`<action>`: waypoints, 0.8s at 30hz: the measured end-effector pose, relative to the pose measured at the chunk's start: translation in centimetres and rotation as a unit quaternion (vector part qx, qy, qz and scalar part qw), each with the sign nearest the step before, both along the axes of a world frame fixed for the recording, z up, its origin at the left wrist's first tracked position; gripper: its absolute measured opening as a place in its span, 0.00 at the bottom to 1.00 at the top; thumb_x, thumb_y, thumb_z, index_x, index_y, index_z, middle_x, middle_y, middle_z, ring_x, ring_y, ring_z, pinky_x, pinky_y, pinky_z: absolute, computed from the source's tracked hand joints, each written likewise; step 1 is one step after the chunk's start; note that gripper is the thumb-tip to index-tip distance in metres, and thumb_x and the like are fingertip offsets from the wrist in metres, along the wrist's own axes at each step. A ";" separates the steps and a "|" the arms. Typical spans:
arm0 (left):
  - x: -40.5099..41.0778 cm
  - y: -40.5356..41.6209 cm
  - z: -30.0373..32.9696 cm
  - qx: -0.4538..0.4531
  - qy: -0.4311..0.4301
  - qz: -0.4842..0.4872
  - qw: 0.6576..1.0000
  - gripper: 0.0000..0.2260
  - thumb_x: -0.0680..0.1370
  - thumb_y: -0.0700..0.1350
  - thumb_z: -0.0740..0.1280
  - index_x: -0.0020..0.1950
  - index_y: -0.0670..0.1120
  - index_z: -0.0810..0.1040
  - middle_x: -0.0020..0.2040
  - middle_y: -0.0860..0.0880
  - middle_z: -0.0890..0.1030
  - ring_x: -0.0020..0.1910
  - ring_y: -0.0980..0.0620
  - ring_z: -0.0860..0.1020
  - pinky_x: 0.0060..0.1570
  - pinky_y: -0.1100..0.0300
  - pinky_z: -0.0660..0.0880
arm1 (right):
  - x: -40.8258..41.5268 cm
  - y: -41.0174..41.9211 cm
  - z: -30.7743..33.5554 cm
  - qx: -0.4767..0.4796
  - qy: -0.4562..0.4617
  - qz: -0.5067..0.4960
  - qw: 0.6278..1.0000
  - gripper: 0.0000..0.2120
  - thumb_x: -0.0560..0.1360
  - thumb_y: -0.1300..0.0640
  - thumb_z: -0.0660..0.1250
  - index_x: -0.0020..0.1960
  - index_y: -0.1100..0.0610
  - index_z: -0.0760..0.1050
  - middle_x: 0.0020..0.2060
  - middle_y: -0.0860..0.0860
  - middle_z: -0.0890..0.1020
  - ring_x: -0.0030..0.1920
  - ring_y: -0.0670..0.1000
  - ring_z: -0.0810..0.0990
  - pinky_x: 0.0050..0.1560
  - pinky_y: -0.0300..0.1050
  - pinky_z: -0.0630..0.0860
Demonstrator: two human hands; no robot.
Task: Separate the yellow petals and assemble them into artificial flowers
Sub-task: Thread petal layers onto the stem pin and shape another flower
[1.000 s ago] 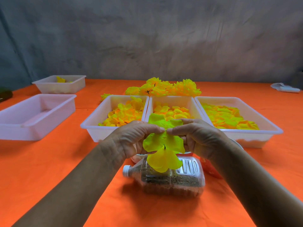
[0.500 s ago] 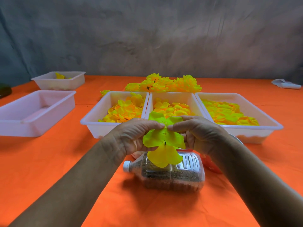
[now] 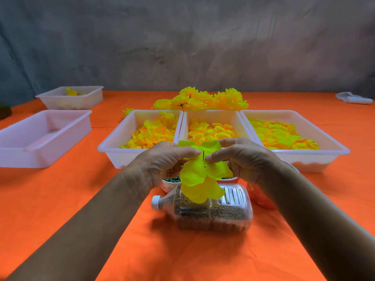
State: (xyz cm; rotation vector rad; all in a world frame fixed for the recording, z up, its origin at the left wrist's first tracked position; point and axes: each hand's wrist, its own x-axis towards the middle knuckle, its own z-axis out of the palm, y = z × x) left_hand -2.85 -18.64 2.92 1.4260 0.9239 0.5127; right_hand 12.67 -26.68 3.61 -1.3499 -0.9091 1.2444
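Fingers of my left hand [image 3: 162,163] and right hand [image 3: 241,159] pinch the yellow petals [image 3: 199,175] above the bottle [image 3: 213,211]; I should keep the thin stem [image 3: 203,155] centred while sliding layers apart gently.

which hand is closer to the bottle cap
Left. The left hand grips the yellow petals just above and slightly left of the white bottle cap; the right hand pinches them farther off, up and to the right.
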 end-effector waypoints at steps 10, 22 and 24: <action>0.0 0.3 -0.3 0.031 0.039 0.013 0.999 0.09 0.70 0.41 0.73 0.33 0.46 0.75 0.37 0.45 0.76 0.32 0.53 0.73 0.33 0.61 0.65 | 0.5 0.5 0.0 -0.026 -0.069 -0.013 0.997 0.17 0.64 0.71 0.72 0.49 0.56 0.76 0.39 0.58 0.84 0.35 0.55 0.83 0.41 0.50 0.80; -0.1 0.3 -1.0 0.059 0.068 0.021 0.996 0.12 0.67 0.42 0.75 0.48 0.39 0.80 0.41 0.43 0.73 0.40 0.49 0.69 0.37 0.57 0.63 | 0.3 0.7 -0.4 -0.054 -0.096 -0.014 0.994 0.22 0.66 0.70 0.72 0.59 0.59 0.75 0.39 0.58 0.81 0.32 0.52 0.81 0.30 0.40 0.79; -0.1 0.2 -1.1 0.063 0.070 0.022 0.995 0.11 0.66 0.42 0.75 0.45 0.42 0.78 0.42 0.43 0.73 0.41 0.49 0.68 0.38 0.57 0.63 | 0.3 0.8 -0.5 -0.059 -0.097 -0.013 0.993 0.22 0.66 0.70 0.72 0.58 0.59 0.75 0.40 0.58 0.81 0.34 0.53 0.81 0.32 0.41 0.79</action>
